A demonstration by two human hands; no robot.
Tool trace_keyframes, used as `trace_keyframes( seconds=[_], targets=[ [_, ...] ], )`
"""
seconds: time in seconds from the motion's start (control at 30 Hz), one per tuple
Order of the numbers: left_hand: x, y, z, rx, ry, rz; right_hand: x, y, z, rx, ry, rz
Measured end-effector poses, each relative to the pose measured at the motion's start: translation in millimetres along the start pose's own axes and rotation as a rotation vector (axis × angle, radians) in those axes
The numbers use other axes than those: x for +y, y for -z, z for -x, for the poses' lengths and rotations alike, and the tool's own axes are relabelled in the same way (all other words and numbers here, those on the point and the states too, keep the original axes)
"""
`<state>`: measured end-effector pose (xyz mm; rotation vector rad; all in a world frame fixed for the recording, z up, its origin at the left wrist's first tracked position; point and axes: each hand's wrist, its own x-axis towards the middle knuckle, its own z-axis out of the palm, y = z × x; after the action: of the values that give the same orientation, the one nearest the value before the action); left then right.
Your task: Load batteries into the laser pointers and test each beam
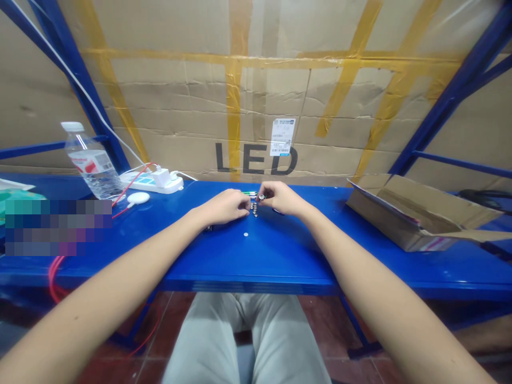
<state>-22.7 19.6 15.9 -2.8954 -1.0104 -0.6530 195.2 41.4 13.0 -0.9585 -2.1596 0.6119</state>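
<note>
Glossy blue metal bench (pixel 264 256), creased matt cardboard wall (pixel 180 96).

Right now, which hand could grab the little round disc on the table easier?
Probably the left hand: it sits nearer the disc, while the right hand pinches a small silver part.

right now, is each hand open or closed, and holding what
Left hand: curled, at the small metal parts; a grip cannot be told.
Right hand: closed, pinching a small silver piece.

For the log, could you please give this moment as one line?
left hand: at small metal parts; right hand: pinching one; blue bench
</note>
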Motion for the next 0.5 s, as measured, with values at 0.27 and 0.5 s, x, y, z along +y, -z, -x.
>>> trace_keyframes(
  seconds=[0.27, 0.5],
  targets=[
    [14, -2.6, -6, 0.414, -0.141, 0.069, -5, -5, 1, -0.048, -0.006, -0.077],
    [11, -1.6, -6, 0.367, -0.178, 0.135, -11, -8, 2, -0.088, -0.031, -0.201]
  ],
)
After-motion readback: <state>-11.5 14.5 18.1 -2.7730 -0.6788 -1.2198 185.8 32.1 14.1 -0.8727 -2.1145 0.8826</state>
